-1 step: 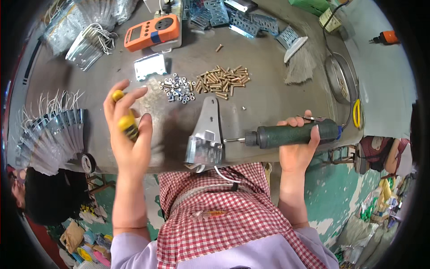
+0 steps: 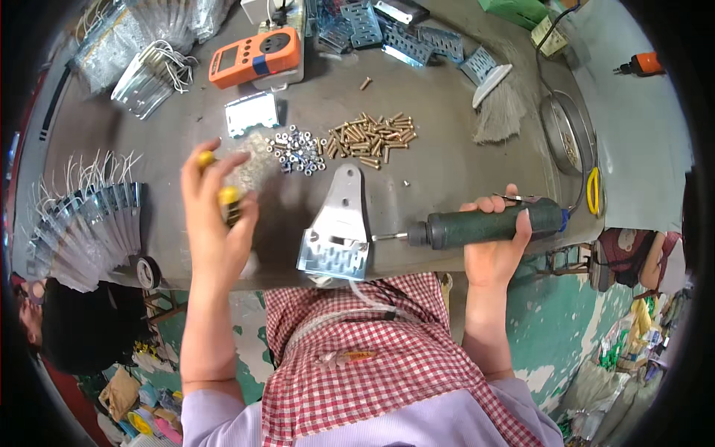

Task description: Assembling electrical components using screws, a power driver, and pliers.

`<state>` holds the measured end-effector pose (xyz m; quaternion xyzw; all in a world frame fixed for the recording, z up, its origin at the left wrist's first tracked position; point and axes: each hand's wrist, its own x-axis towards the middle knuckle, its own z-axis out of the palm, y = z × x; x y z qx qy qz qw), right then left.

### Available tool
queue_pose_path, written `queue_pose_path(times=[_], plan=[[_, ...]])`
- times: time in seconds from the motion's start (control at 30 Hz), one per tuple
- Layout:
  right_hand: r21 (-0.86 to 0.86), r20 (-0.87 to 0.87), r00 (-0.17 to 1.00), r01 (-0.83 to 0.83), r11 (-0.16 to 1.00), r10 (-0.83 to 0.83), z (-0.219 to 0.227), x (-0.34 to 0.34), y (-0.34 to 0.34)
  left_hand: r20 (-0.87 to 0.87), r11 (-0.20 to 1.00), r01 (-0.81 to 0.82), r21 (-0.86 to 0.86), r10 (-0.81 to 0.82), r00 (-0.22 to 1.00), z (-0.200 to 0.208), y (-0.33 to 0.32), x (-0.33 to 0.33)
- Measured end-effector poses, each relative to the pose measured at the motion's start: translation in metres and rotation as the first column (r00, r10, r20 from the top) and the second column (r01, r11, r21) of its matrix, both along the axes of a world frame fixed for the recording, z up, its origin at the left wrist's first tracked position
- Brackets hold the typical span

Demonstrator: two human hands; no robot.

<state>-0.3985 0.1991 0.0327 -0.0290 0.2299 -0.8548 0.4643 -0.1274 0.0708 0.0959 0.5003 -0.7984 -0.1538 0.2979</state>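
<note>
My left hand (image 2: 211, 231), partly curled, has a small yellow-and-black handled tool (image 2: 229, 197) between its fingers; its exact kind is unclear. My right hand (image 2: 493, 257) is wrapped round a dark green electric screwdriver (image 2: 477, 226), whose bit points left. Close to the bit tip, a tapered grey metal plate (image 2: 345, 194) with holes lies at the table's near edge. A shiny perforated bracket (image 2: 334, 255) sits on its wide end, and a white wire (image 2: 363, 293) hangs from there. Beyond are a heap of nuts (image 2: 299, 149) and a heap of brass-coloured bolts (image 2: 371, 137).
An orange meter (image 2: 246, 61) stands at the back left beside a shiny metal plate (image 2: 252, 113). Perforated brackets (image 2: 406, 46) lie at the back, with a brush (image 2: 497, 112) to their right. Wired strips (image 2: 89, 223) line the left. A round dish (image 2: 560, 130) sits right.
The plate and bracket have tipped flatter, with the bracket's perforated face now turned up. My left hand has shifted slightly right with its tool. My right hand and the screwdriver stay put.
</note>
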Motion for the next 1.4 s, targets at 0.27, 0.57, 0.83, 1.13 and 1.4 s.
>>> queue_pose_path(times=[0.27,0.57,0.83,1.13,1.4], plan=[[0.465,-0.713,0.622,0.073,0.882,0.324,0.049,-0.096,-0.068,0.670,0.374,0.921,0.106,-0.712,0.211,0.002,-0.020,-0.027],[-0.025,-0.674,-0.680,0.411,0.911,0.288,0.069,-0.073,-0.171,-0.016,0.864,0.499,0.071,-0.499,0.867,0.005,-0.012,0.004],[0.026,-0.648,-0.706,0.355,0.935,0.286,0.004,-0.082,-0.226,-0.164,0.682,-0.716,-0.152,0.697,0.698,0.029,-0.002,0.169],[0.332,-0.828,0.400,-0.215,0.918,0.393,0.054,-0.028,-0.107,-0.076,0.593,-0.786,-0.174,0.788,0.611,-0.018,0.020,0.212],[0.369,-0.619,0.580,-0.381,0.848,0.530,0.008,0.000,-0.046,0.069,0.743,-0.597,-0.302,0.642,0.764,-0.046,0.042,0.179]])
